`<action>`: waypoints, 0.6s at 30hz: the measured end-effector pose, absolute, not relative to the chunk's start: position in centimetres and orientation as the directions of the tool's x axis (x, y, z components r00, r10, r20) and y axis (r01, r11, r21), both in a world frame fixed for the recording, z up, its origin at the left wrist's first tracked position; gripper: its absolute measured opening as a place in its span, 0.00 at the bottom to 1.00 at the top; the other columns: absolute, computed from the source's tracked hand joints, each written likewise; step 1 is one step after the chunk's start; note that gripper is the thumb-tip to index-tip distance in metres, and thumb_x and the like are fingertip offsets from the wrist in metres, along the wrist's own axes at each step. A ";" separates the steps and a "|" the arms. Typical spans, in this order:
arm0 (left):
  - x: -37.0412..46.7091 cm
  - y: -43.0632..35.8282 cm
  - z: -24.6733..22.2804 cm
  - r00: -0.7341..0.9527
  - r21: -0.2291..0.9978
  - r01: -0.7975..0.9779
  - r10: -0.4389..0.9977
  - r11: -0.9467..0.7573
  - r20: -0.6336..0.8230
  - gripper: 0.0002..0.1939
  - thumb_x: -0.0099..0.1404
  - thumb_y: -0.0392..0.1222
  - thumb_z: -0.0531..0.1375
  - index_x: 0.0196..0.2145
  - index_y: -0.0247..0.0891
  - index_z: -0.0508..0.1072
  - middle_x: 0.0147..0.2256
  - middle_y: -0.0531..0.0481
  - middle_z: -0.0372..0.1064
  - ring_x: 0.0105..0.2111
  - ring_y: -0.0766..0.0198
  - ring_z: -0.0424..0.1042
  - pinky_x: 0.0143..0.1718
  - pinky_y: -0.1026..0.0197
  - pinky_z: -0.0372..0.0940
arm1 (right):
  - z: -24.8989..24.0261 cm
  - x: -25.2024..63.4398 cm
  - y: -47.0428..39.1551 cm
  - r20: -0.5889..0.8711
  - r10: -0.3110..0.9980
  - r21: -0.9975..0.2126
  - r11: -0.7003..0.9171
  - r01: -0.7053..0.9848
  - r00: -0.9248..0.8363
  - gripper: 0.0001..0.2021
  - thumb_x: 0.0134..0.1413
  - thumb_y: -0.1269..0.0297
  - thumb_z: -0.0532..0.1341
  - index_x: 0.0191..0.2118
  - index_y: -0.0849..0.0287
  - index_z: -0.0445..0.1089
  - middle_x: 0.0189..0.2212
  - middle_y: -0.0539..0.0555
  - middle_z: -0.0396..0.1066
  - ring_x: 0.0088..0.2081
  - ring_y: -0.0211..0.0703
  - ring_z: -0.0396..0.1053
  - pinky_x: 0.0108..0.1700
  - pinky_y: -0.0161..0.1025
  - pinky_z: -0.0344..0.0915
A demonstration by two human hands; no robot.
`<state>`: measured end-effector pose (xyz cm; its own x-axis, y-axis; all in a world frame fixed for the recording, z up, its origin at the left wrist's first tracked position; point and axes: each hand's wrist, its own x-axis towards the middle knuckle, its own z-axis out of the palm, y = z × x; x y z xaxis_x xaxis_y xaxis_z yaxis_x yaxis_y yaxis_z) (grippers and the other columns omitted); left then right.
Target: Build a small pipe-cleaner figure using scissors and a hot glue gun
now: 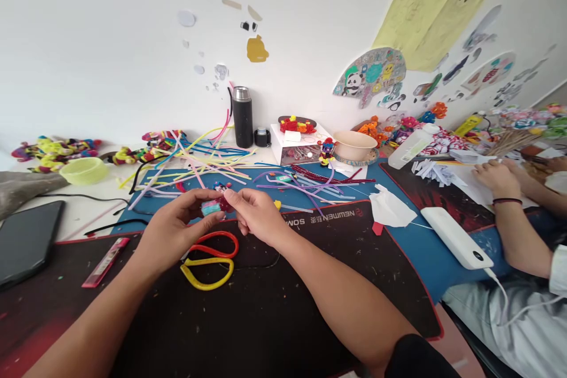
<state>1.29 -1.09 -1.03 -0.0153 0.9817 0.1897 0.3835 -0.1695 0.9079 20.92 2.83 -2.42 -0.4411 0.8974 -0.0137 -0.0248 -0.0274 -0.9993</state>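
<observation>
Between my two hands is a small fuzzy figure (211, 207) of light blue, pink and dark red pieces. My left hand (179, 221) grips its blue and pink side between thumb and fingers. The thumb and fingertips of my right hand (252, 211) are pinched on the dark red part, with the fingers partly hiding it. Scissors (208, 287) with one red and one yellow handle lie on the black mat (283, 319) just below my hands; their blades are hidden. Colored pipe cleaners (199, 166) are spread behind my hands.
A black bottle (243, 118), a white box (287, 150) and a beige bowl (355, 144) stand near the wall. Left are a phone (31, 242), a pink packet (105, 263) and a green bowl (84, 171). Right lie a tissue (390, 207), a power bank (456, 238) and another person's hands (498, 180).
</observation>
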 end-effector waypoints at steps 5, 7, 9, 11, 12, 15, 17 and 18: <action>1.2 -1.2 -0.5 -0.071 0.940 0.323 0.988 -0.110 0.140 0.31 0.56 0.67 0.73 0.48 0.42 0.82 0.39 0.45 0.85 0.35 0.49 0.82 0.35 0.52 0.78 | -2.1 20.8 2.7 -0.004 0.879 -0.996 -0.047 -0.077 -0.477 0.28 0.65 0.32 0.63 0.35 0.55 0.66 0.18 0.43 0.66 0.17 0.33 0.62 0.22 0.34 0.56; 1.4 -1.2 -0.2 -0.072 0.943 0.316 0.989 -0.099 0.128 0.32 0.55 0.69 0.73 0.46 0.42 0.82 0.38 0.45 0.85 0.33 0.50 0.81 0.33 0.53 0.77 | -2.0 20.8 2.7 -0.011 0.871 -0.993 -0.066 -0.096 -0.491 0.26 0.65 0.34 0.64 0.39 0.55 0.69 0.20 0.43 0.67 0.17 0.33 0.63 0.21 0.34 0.56; 1.6 -1.2 -0.2 -0.046 0.931 0.350 0.990 -0.107 0.132 0.33 0.54 0.71 0.73 0.45 0.42 0.83 0.36 0.45 0.84 0.33 0.49 0.81 0.33 0.53 0.76 | -1.9 20.8 2.7 -0.004 0.865 -0.992 -0.065 -0.105 -0.502 0.24 0.65 0.36 0.65 0.42 0.55 0.70 0.20 0.42 0.68 0.17 0.34 0.63 0.21 0.34 0.56; 1.7 -1.1 -0.4 -0.018 0.919 0.374 0.989 -0.128 0.145 0.34 0.55 0.71 0.72 0.47 0.43 0.83 0.39 0.45 0.85 0.36 0.49 0.82 0.35 0.52 0.77 | -2.0 20.8 2.8 0.019 0.868 -0.993 -0.040 -0.108 -0.496 0.22 0.65 0.39 0.66 0.41 0.56 0.70 0.19 0.41 0.67 0.17 0.34 0.63 0.21 0.34 0.57; 1.7 -1.1 -0.6 -0.011 0.918 0.371 0.988 -0.138 0.153 0.34 0.55 0.70 0.72 0.49 0.43 0.82 0.41 0.44 0.85 0.38 0.48 0.82 0.38 0.52 0.77 | -2.1 20.8 2.8 0.030 0.873 -0.994 -0.026 -0.107 -0.488 0.22 0.65 0.40 0.66 0.40 0.56 0.70 0.18 0.41 0.66 0.16 0.34 0.62 0.22 0.33 0.57; 1.7 -0.9 -1.1 -0.015 0.922 0.351 0.984 -0.163 0.180 0.32 0.57 0.68 0.73 0.50 0.43 0.81 0.47 0.42 0.84 0.44 0.47 0.82 0.43 0.52 0.77 | -2.3 20.8 2.9 0.046 0.888 -0.995 0.002 -0.097 -0.458 0.21 0.66 0.40 0.66 0.38 0.55 0.70 0.16 0.40 0.64 0.16 0.34 0.62 0.23 0.33 0.57; 1.5 -0.8 -1.2 -0.016 0.908 0.381 0.981 -0.172 0.192 0.30 0.58 0.68 0.72 0.48 0.43 0.81 0.41 0.44 0.84 0.42 0.48 0.82 0.42 0.52 0.77 | -2.3 20.8 2.9 0.040 0.893 -0.997 0.003 -0.083 -0.448 0.21 0.65 0.40 0.66 0.38 0.55 0.70 0.16 0.40 0.64 0.16 0.34 0.62 0.23 0.34 0.57; 1.5 -0.8 -1.3 -0.015 0.897 0.405 0.980 -0.176 0.199 0.29 0.58 0.69 0.71 0.46 0.43 0.81 0.37 0.46 0.83 0.39 0.49 0.81 0.40 0.52 0.76 | -2.2 20.8 2.9 0.033 0.895 -0.997 -0.001 -0.075 -0.445 0.21 0.65 0.40 0.66 0.38 0.55 0.70 0.17 0.41 0.65 0.16 0.34 0.62 0.23 0.34 0.57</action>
<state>1.47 -0.82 -1.27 -0.0145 0.9798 0.1994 0.4053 -0.1765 0.8970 20.81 2.90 -2.25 -0.4447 0.8951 0.0329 -0.0751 -0.0007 -0.9972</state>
